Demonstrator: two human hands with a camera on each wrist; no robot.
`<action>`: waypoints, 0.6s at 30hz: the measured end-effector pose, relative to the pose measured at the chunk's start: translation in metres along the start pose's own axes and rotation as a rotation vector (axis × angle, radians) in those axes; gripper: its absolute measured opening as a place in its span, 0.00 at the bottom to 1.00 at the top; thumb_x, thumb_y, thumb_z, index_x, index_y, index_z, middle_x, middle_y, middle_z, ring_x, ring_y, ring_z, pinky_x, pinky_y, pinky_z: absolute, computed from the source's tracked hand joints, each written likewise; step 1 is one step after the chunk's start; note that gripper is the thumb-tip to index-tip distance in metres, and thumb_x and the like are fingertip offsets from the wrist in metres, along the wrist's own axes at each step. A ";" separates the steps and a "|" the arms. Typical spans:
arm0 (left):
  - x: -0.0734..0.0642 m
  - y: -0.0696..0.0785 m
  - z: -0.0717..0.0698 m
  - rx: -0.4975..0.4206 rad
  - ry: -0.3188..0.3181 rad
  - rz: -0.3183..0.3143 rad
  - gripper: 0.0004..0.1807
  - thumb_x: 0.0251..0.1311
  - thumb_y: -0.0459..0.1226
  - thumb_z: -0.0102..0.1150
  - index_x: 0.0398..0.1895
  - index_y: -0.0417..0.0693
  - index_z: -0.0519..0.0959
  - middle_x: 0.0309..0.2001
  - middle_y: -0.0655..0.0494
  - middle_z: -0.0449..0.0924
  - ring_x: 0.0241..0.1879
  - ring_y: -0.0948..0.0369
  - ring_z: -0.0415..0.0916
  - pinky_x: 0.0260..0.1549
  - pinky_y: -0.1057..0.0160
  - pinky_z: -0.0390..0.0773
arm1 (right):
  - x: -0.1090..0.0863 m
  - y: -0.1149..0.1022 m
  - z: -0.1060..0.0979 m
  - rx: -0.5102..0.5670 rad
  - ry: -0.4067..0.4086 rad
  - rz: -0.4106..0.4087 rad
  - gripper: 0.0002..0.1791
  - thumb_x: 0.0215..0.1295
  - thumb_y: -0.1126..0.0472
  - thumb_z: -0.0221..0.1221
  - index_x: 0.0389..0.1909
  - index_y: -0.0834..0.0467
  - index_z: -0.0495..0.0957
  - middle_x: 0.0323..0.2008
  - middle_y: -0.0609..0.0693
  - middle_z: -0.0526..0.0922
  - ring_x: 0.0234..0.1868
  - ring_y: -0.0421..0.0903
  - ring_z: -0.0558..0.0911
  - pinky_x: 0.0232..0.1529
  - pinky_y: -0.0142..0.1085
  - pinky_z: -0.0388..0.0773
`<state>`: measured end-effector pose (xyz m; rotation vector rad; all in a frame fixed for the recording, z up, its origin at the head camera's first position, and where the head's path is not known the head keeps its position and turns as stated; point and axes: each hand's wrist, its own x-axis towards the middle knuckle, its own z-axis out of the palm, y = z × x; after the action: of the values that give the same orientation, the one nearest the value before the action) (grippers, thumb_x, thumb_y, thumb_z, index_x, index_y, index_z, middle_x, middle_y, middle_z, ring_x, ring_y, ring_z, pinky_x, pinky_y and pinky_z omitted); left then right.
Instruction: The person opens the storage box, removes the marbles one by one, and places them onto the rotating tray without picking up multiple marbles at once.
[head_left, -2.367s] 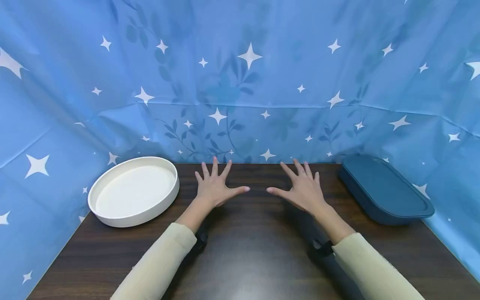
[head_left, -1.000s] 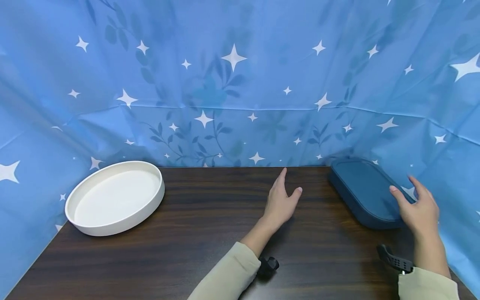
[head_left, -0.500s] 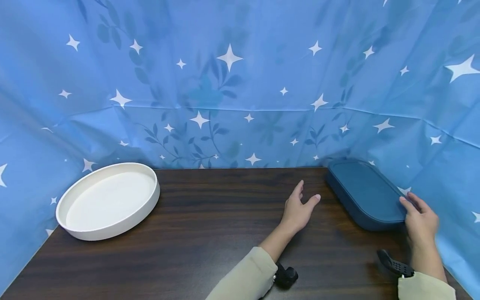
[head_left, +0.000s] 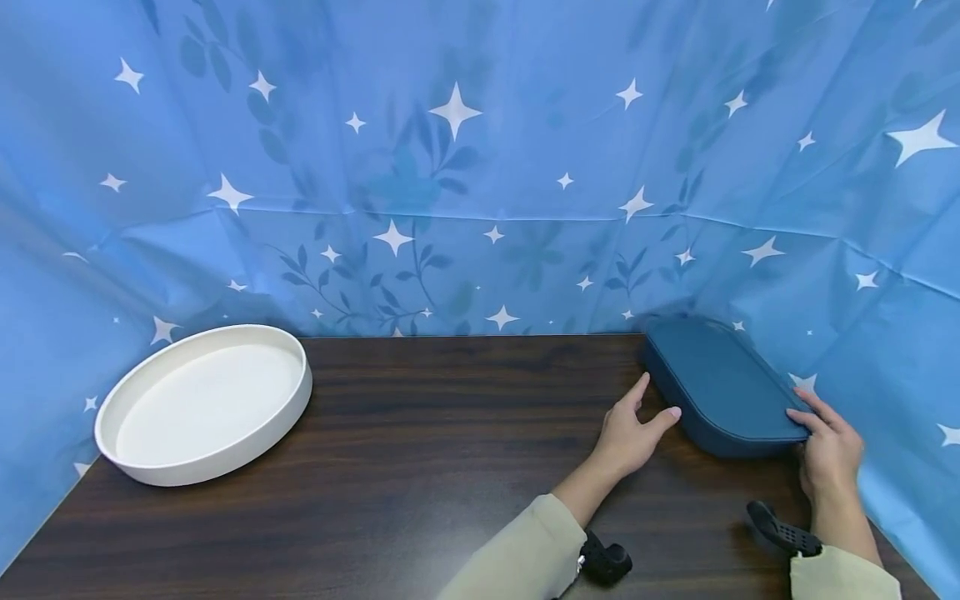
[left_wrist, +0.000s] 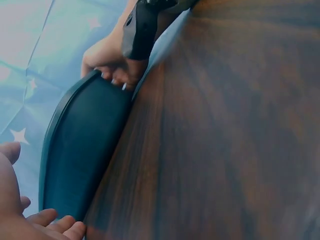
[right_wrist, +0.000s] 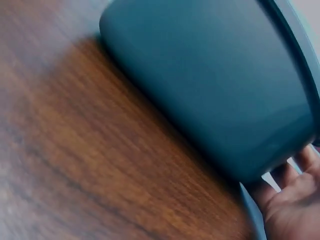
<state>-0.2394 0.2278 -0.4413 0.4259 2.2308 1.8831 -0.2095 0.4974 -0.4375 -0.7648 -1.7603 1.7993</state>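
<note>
A dark blue lidded box (head_left: 723,379) with rounded corners lies at the back right of the table. My right hand (head_left: 831,450) grips its near right corner, thumb over the lid's edge; in the left wrist view the fingers of the right hand (left_wrist: 117,75) curl against the end wall of the box (left_wrist: 85,140). Beside the long left wall, my left hand (head_left: 628,433) has its thumb and fingers spread, fingertips right at the box. The right wrist view shows the smooth side of the box (right_wrist: 210,85) close up, with fingertips of the right hand (right_wrist: 295,200) at its lower corner.
A round white tray (head_left: 202,400) with a low rim stands at the left of the dark wooden table (head_left: 420,467). A blue curtain with white stars (head_left: 450,183) hangs behind the table and along both sides, close to the box.
Both hands have left the middle of the table and moved right. The right hand has taken hold of the box's corner; the left has come up to its side. The head view has turned right.
</note>
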 end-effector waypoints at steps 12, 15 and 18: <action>-0.001 -0.001 0.004 0.004 0.024 -0.045 0.41 0.67 0.60 0.56 0.79 0.77 0.51 0.78 0.70 0.57 0.77 0.59 0.60 0.70 0.47 0.69 | -0.004 0.007 0.003 -0.098 -0.521 -0.193 0.34 0.73 0.62 0.57 0.77 0.46 0.62 0.72 0.43 0.62 0.43 0.19 0.77 0.36 0.19 0.79; -0.002 -0.001 0.004 -0.011 0.037 -0.049 0.41 0.66 0.59 0.57 0.79 0.78 0.50 0.78 0.72 0.56 0.77 0.60 0.59 0.71 0.47 0.68 | -0.003 0.006 0.006 -0.072 -0.649 -0.183 0.37 0.75 0.63 0.53 0.80 0.48 0.52 0.78 0.50 0.51 0.48 0.20 0.79 0.41 0.20 0.81; -0.003 -0.003 0.004 -0.039 0.050 -0.042 0.42 0.66 0.57 0.59 0.79 0.77 0.51 0.78 0.72 0.56 0.77 0.62 0.59 0.71 0.49 0.68 | -0.004 0.008 0.008 -0.053 -0.687 -0.198 0.37 0.75 0.64 0.52 0.81 0.50 0.50 0.74 0.45 0.59 0.48 0.22 0.81 0.41 0.22 0.82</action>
<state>-0.2352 0.2302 -0.4450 0.3269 2.2125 1.9329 -0.2121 0.4889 -0.4449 0.0463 -2.2063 2.0178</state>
